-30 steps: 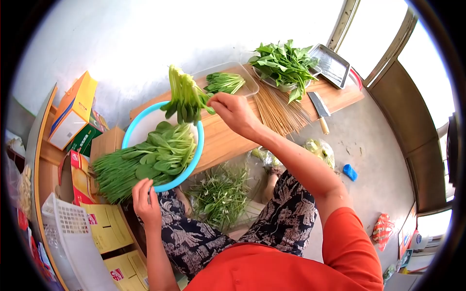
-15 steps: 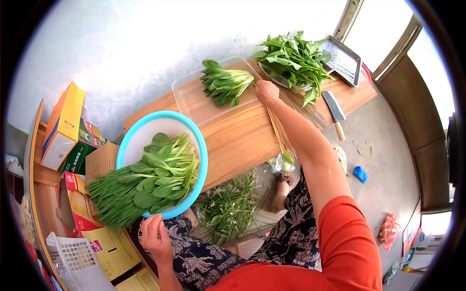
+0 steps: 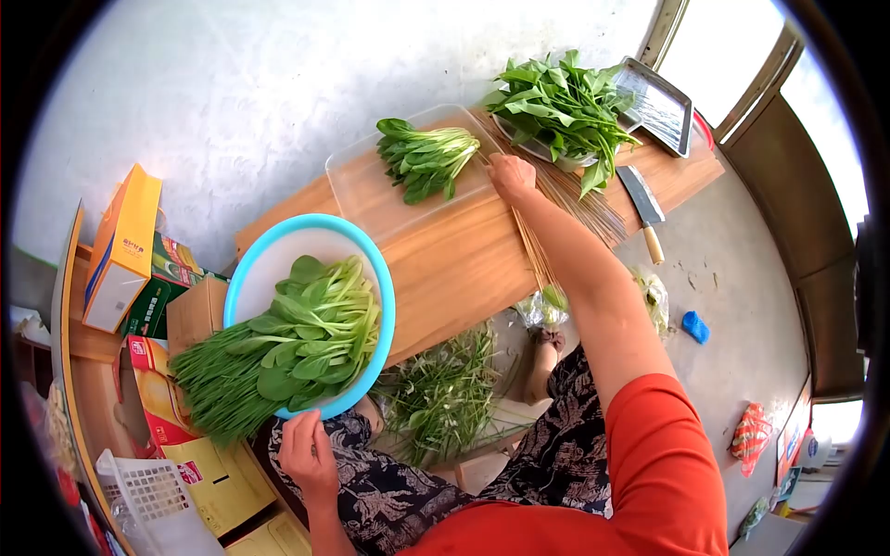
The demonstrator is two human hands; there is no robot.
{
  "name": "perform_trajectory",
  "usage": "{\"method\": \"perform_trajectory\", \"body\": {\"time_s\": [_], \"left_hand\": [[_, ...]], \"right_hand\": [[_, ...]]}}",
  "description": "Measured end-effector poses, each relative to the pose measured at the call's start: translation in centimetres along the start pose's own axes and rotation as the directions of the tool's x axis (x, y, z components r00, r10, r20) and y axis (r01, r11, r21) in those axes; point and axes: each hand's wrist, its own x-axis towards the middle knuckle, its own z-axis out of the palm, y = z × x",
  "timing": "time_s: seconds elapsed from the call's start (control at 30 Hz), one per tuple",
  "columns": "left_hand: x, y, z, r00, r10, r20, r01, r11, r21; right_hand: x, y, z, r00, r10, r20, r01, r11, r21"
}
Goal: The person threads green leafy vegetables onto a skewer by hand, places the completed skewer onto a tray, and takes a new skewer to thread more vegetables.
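My right hand (image 3: 512, 176) is closed on thin bamboo skewers (image 3: 593, 215) spread across the wooden board. Just left of it, a clear plastic tray (image 3: 357, 190) holds a bundle of leafy greens (image 3: 422, 157). My left hand (image 3: 309, 456) rests near my lap, holding nothing, its fingers loosely bent and apart. Its fingertips are close to the rim of a blue-edged basin (image 3: 388, 310); whether they touch is hard to tell. Leafy greens (image 3: 311, 324) fill the basin, with long green chives (image 3: 222, 385) hanging over its left side.
Broad-leaf greens (image 3: 561, 111) heap in a bowl at the far right, beside a metal tray (image 3: 658, 107). A cleaver (image 3: 640, 196) lies at the board's (image 3: 454, 269) edge, its handle jutting out. Trimmings (image 3: 440, 394) pile below. Boxes (image 3: 120, 250) and a white basket (image 3: 148, 500) stand left.
The view has shifted slightly. My right hand stays at the skewers, and my left hand stays near the basin rim with little movement.
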Motion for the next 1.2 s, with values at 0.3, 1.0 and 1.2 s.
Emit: {"method": "perform_trajectory", "body": {"time_s": [0.3, 1.0, 1.2], "left_hand": [[-0.5, 0.5, 0.1, 0.999, -0.041, -0.002, 0.041, 0.998, -0.042], [-0.7, 0.1, 0.9, 0.996, 0.048, 0.075, -0.053, 0.996, 0.071], [-0.8, 0.4, 0.9, 0.996, 0.038, 0.081, -0.042, 0.997, 0.058]], "right_hand": [[-9.2, 8.2, -9.4, 0.996, 0.085, 0.014, -0.086, 0.985, 0.15], [-17.9, 19.5, -5.6, 0.943, 0.332, -0.009, -0.331, 0.937, -0.112], [-17.6, 19.1, -5.3, 0.954, 0.299, 0.032, -0.287, 0.936, -0.204]]}}
